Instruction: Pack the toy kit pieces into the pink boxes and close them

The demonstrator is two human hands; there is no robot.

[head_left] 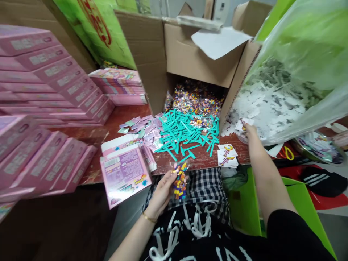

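My left hand holds a small clear packet of coloured beads over my lap, at the table's front edge. My right hand reaches into a big clear plastic bag of white paper slips at the right and pinches one slip. A heap of teal plastic sticks lies on the red-brown table between the hands. Printed pattern cards sit just left of my right forearm. An open flat pink box lies left of my left hand.
An open cardboard carton behind the sticks spills bead packets. Stacks of pink boxes fill the left side, with more at the back. Small pink leaflets lie mid-table. A green bin stands at the right.
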